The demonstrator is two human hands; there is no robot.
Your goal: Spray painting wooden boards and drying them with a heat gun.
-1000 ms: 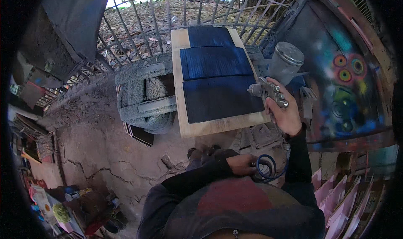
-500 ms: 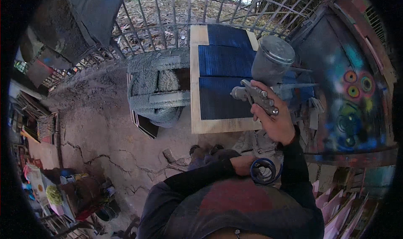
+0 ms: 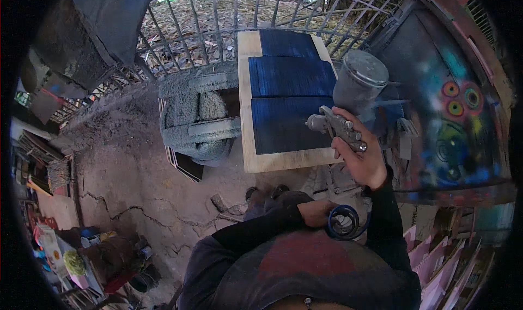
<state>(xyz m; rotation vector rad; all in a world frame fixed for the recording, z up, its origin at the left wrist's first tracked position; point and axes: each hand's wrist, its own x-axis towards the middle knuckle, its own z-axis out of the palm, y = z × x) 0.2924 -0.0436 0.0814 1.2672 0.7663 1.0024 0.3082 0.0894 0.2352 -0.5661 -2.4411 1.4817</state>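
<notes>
Gripping spray gun [image 3: 344, 127], right hand [image 3: 368, 160] beside blue panels [image 3: 291, 77], left hand [image 3: 317, 213] curled round hose [image 3: 342, 236]

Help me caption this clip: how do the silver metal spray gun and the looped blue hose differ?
Shape: the silver metal spray gun has a blunt nozzle and a cylindrical cup; the looped blue hose curls into rings. Colour: the gun is silver-grey, the hose blue. Position: the gun is gripped in the bare right hand; the hose shows lower, beside the bare left hand. Both are close to a hand.
</notes>
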